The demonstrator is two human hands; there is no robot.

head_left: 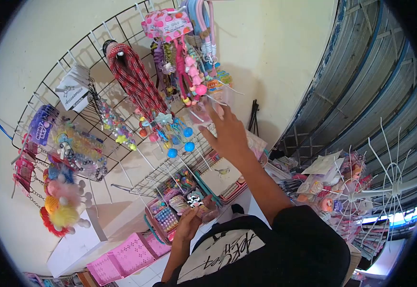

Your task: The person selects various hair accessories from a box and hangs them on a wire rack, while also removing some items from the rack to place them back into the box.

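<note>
My right hand (225, 131) is raised at the wire grid rack (55, 71), fingers apart, beside the white hook ends and a clear pink packet (203, 114). Left of it hang bead straps with blue balls (189, 146) and pink beaded cords (192, 71). Lower down, my left hand (188, 225) is closed on a small packet with a black-and-white figure (195, 199), above a pink basket (149, 221) of beads and small goods.
Red patterned cords (134, 79), bead bracelets (79, 143) and fluffy keychains (62, 201) hang on the left. Pink crates (124, 258) stand below. A white wire stand (392, 186) with packets is at right, by a metal shutter (361, 71).
</note>
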